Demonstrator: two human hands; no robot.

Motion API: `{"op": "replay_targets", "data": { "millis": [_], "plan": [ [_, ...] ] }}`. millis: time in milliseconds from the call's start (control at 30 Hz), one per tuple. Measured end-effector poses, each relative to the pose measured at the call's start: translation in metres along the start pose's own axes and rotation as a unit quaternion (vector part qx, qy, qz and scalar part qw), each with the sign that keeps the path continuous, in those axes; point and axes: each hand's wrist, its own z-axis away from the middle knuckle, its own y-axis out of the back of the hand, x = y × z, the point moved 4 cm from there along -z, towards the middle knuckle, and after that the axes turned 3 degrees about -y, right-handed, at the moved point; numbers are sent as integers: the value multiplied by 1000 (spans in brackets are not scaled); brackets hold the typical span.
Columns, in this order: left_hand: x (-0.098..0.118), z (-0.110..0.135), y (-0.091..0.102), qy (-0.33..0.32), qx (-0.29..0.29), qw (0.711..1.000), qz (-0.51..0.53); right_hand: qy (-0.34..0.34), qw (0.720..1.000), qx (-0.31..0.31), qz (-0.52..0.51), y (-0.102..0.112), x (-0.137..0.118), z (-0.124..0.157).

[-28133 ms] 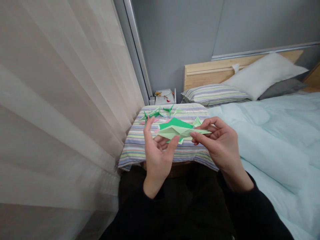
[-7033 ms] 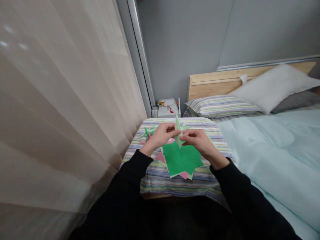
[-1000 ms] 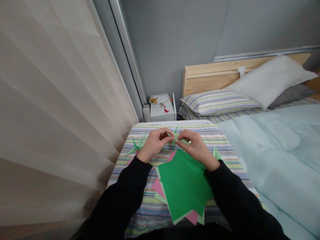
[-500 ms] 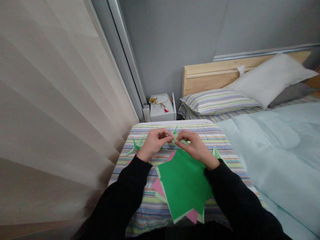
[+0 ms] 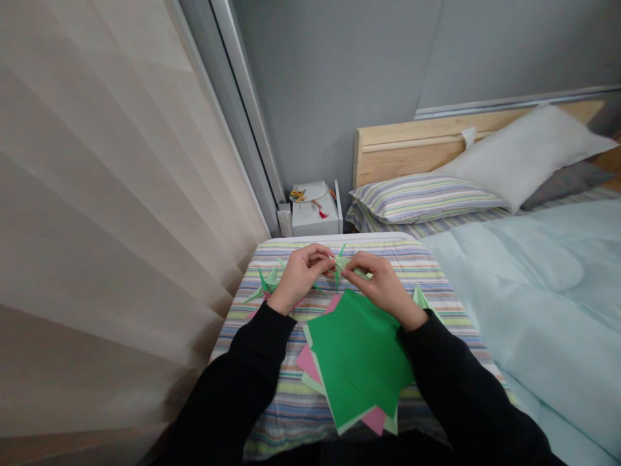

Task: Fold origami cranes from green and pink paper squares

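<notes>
A small piece of folded light-green paper (image 5: 341, 263) is held between my two hands above the striped cloth. My left hand (image 5: 305, 272) pinches its left end with thumb and fingertips. On the other side my right hand (image 5: 376, 279) grips it, its fingers partly covering the paper. Darker green pointed paper (image 5: 342, 249) shows just behind and below the held piece. Beside my left wrist lie several folded green and pink paper shapes (image 5: 270, 281), partly hidden. Under my right forearm spreads a fanned stack of green, pink and pale-green sheets (image 5: 359, 356).
A striped cloth (image 5: 272, 401) covers the small table. At its right lies a pale-green folded paper (image 5: 421, 298), near the bed with its light-blue quilt (image 5: 543, 272). A curtain (image 5: 121, 226) hangs close on the left. Behind stands a white nightstand (image 5: 315, 223) bearing small items.
My left hand has shifted slightly, and its fingertips have changed position on the folded paper. More of the light-green paper shows between my hands. The sheets and other shapes stay put.
</notes>
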Motion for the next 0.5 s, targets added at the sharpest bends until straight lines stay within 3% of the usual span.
{"op": "replay_targets", "data": {
  "millis": [200,500],
  "plan": [
    [4,1,-1,-18,0,1000,-14,27,999,18,19,1,1,0],
    [3,2,-6,-15,6,1000,-8,2,999,46,1,0,2,0]
  ]
}}
